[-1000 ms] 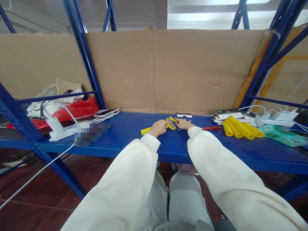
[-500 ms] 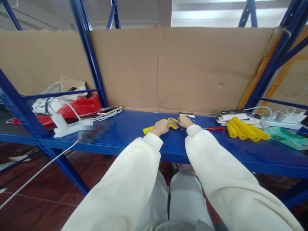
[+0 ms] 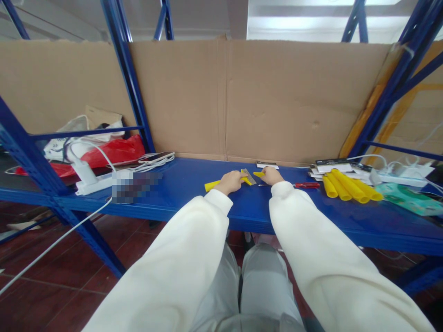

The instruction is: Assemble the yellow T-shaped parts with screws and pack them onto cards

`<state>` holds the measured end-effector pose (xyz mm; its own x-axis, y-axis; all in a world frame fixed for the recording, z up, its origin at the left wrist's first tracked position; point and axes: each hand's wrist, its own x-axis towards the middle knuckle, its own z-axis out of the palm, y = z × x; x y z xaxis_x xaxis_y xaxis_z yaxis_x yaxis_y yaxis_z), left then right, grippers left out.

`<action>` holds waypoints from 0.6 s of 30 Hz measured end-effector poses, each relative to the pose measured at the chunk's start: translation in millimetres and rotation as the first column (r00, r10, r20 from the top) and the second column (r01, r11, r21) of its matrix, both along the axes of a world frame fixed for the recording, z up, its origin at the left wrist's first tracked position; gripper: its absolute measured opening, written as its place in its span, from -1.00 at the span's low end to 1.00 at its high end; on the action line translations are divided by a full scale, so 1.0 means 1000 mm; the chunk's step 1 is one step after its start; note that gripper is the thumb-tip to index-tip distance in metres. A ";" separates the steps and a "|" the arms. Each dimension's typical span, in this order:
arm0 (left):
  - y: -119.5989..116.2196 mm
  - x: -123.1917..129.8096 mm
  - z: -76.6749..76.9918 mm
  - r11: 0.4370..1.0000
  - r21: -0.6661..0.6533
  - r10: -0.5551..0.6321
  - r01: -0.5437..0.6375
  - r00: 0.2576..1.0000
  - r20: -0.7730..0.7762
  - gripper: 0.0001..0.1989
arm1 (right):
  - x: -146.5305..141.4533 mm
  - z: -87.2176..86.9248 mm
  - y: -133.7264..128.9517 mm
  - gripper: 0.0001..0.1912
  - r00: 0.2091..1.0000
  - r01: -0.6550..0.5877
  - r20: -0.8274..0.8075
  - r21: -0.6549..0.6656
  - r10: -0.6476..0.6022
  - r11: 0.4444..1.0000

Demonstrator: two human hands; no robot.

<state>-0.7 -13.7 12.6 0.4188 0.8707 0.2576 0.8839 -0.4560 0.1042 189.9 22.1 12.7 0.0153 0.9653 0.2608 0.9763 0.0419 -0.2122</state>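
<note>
My left hand (image 3: 231, 182) is closed around the yellow tube handle of a scraper (image 3: 212, 185). Beyond the fingers its head shows, yellow with a flat grey metal blade (image 3: 250, 177) facing right. My right hand (image 3: 272, 175) pinches a small flat yellow piece (image 3: 258, 174), which points left toward the blade with a narrow gap between them. Both hands are low over the blue shelf top (image 3: 194, 171). Just right of my right hand lies a screwdriver (image 3: 307, 185) with a red handle, its thin shaft pointing left.
Several yellow tubes (image 3: 351, 188) lie at the right beside a green packet (image 3: 408, 198) and small black-and-white boxes (image 3: 332, 165). Behind the shelf stands a cardboard sheet (image 3: 277, 101). On the left are a white power strip (image 3: 93, 185), cables and a red bag (image 3: 117, 152).
My right hand has drawn slightly right with the small yellow piece, opening a gap to the blade. My left hand keeps its hold on the scraper. The view has shifted slightly.
</note>
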 end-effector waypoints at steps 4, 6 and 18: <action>0.001 0.000 -0.001 1.000 -0.001 0.005 -0.005 1.000 0.005 -0.58 | 0.013 -0.002 0.002 -0.90 0.971 0.056 -0.234 0.074 -0.037 0.996; 0.003 0.000 -0.002 1.000 0.003 0.008 -0.008 1.000 0.004 -0.58 | 0.016 -0.001 0.001 -0.97 0.931 0.066 -0.366 0.119 -0.018 0.991; 0.005 -0.002 -0.005 1.000 0.029 -0.007 0.007 1.000 0.025 -0.59 | 0.018 0.005 -0.001 -0.91 0.237 -0.031 -0.968 0.073 0.078 0.997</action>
